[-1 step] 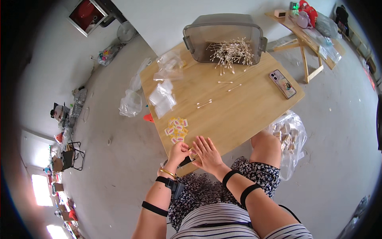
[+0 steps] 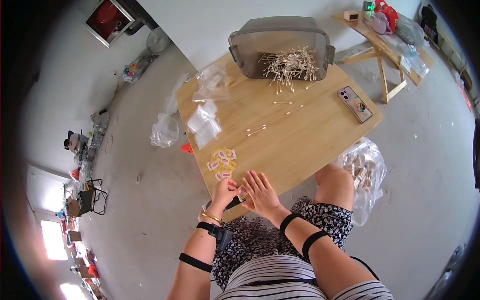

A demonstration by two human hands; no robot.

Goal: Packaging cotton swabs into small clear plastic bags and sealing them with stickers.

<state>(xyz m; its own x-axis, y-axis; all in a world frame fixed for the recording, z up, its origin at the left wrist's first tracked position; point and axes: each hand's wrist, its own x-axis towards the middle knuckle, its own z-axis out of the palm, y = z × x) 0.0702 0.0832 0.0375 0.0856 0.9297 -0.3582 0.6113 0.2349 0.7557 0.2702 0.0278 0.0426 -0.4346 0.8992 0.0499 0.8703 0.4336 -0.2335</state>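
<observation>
My left hand [image 2: 224, 193] is at the near left corner of the wooden table, its thumb and fingers pinched together on the edge of a small packet [image 2: 242, 194]. Most of that packet is hidden by the hands; a pinkish mark shows on it. My right hand [image 2: 262, 194] lies flat beside it, fingers stretched out, its thumb side against the packet. Under and between the hands, a dark object [image 2: 233, 203] is partly covered. Just beyond my left hand is a pile of small yellow and white labels [image 2: 221, 163]. Several loose cotton swabs [image 2: 257, 131] lie farther up the table.
A grey plastic bin [image 2: 280, 37] lies on its side at the far edge, cotton swabs [image 2: 290, 67] spilling out. Clear plastic bags [image 2: 204, 125] lie at the left. A phone [image 2: 355, 105] rests at the right. Beside my knee hangs a clear bag of packets [image 2: 364, 172].
</observation>
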